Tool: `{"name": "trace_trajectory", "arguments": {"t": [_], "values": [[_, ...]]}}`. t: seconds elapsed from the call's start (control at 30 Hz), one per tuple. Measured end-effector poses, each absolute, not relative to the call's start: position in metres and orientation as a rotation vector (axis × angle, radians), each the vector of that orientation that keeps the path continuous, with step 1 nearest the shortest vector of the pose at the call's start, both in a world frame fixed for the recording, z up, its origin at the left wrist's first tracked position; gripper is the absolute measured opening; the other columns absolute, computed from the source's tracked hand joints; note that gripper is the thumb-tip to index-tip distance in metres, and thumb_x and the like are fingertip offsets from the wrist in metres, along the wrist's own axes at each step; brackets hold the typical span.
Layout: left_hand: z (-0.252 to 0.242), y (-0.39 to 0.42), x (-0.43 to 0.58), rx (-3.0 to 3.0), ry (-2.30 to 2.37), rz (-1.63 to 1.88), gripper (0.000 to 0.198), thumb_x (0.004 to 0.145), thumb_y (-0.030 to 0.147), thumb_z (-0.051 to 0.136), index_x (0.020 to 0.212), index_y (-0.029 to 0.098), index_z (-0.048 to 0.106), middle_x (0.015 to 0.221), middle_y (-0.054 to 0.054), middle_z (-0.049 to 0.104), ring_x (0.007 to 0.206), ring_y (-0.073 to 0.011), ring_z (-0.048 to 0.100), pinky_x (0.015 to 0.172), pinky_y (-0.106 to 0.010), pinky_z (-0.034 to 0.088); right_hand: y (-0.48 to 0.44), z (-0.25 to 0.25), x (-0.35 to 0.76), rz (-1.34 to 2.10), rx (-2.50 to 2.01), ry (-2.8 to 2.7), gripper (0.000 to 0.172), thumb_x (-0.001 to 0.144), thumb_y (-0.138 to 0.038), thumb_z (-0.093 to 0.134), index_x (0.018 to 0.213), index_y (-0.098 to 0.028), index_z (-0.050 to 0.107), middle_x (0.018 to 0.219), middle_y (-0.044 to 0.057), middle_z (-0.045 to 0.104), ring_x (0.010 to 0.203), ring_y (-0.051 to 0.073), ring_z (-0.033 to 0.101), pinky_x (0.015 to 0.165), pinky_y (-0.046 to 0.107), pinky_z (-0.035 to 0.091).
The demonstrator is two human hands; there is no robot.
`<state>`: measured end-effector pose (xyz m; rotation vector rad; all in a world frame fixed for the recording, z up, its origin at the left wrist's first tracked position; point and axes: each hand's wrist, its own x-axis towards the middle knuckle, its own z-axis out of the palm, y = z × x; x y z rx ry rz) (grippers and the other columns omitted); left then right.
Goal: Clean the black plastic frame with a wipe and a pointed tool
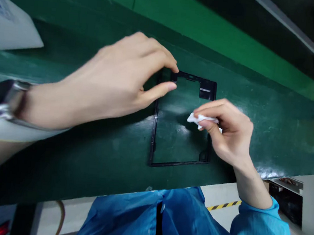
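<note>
Black frame point(210, 87): flat on the table point(107, 164) between your hands
Left hand point(131, 70): fingers gripping its far-left corner
Right hand point(225, 128): pinching a white wad point(194, 119)
Frame work: seemingly underway; you can't tell what's done or left

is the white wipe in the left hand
No, the white wipe is pinched in the right hand, while the left hand is at a corner of the black frame.
</note>
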<state>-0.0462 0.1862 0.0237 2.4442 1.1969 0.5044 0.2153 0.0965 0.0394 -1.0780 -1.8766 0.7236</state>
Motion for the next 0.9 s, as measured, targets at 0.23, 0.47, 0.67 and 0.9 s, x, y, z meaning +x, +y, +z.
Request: {"name": "trace_trajectory", "arguments": {"t": [0.23,0.47,0.67,0.9], "values": [[-0.009,0.189,-0.047,2.466,1.178,0.364,0.083,0.108,0.072,0.016,0.167,0.018,0.040,0.188,-0.006,0.033,0.183,-0.0275,0.020,0.154,-0.060,0.030,0.109,0.028,0.190,0.019,-1.026,-2.633,0.044,0.108,0.002,0.035,0.103,-0.015,0.075,0.098,0.006,0.068,0.081,0.013,0.057,0.063,0.027,0.043],[-0.006,0.194,-0.044,2.450,1.262,0.354,0.075,0.110,0.065,0.025,0.165,0.017,0.044,0.188,-0.009,0.030,0.183,-0.0295,0.018,0.153,-0.062,0.028,0.123,0.033,0.174,0.185,-1.089,-2.793,0.048,0.117,-0.008,0.024,0.113,-0.016,0.071,0.107,0.005,0.062,0.091,0.012,0.059,0.076,0.026,0.047],[-0.004,0.187,-0.045,2.433,1.282,0.332,0.079,0.109,0.064,0.021,0.165,0.011,0.038,0.187,-0.014,0.030,0.183,-0.0333,0.019,0.153,-0.064,0.028,0.125,0.031,0.161,0.130,-1.125,-2.750,0.055,0.119,-0.009,0.014,0.114,-0.019,0.069,0.102,0.003,0.062,0.101,0.013,0.065,0.076,0.027,0.047],[0.003,0.184,-0.036,2.441,1.265,0.177,0.088,0.106,0.054,-0.002,0.171,-0.002,0.019,0.192,-0.016,0.007,0.185,-0.0324,-0.002,0.159,-0.058,0.005,0.133,0.045,0.149,0.555,-1.373,-2.702,0.043,0.119,-0.022,0.023,0.128,-0.019,0.066,0.100,0.005,0.065,0.099,0.018,0.070,0.085,0.033,0.051]]}}
